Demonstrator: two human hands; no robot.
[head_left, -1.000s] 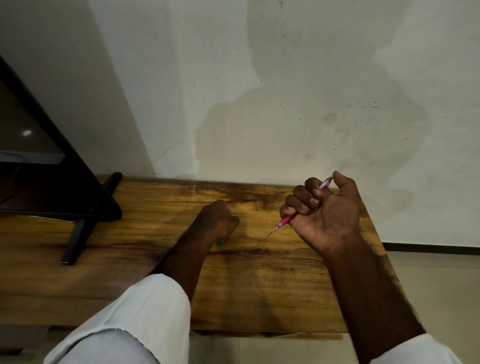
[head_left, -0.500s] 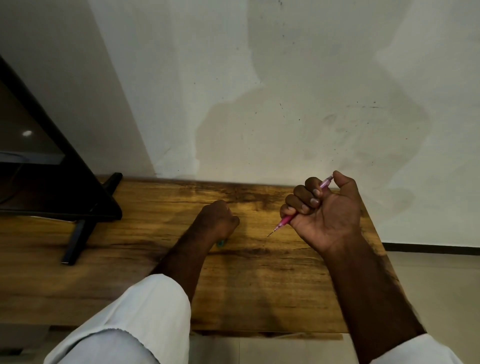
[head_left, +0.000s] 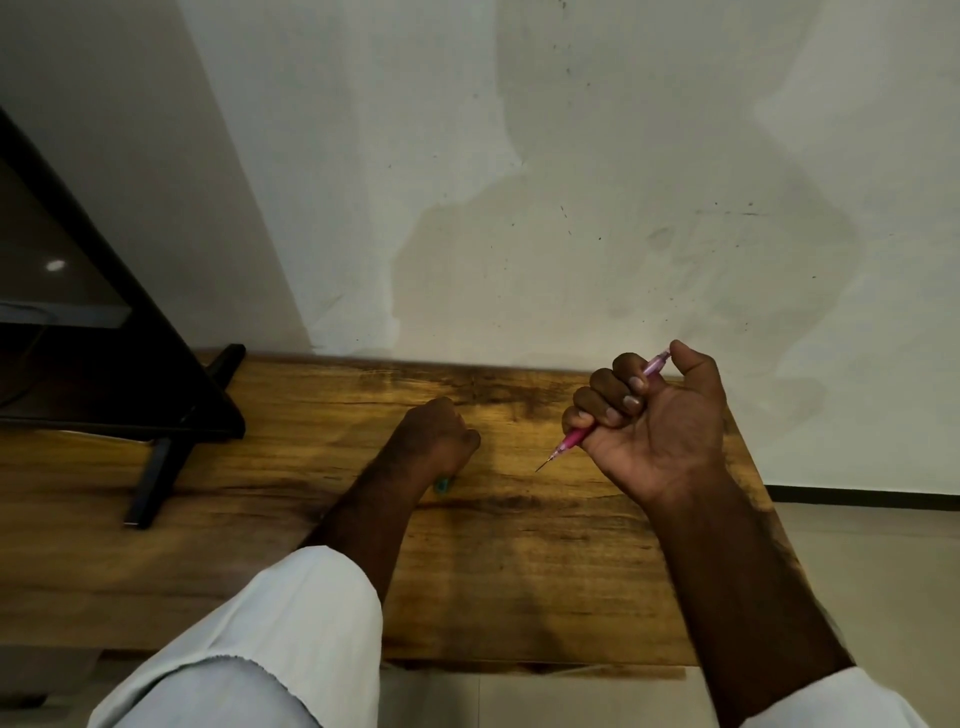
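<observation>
Grips pink pen in right hand, fingers curled round barrel, tip aimed 8 o'clock. Probably poised for teal piece, fisted in left hand and steadied on table.

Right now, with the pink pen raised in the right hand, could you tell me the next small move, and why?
Probably lower the right hand so the tip of the pink pen nears the left hand, which rests curled on the wooden table over a small teal thing. Its tip already points that way, apart from the table and the teal thing.
</observation>
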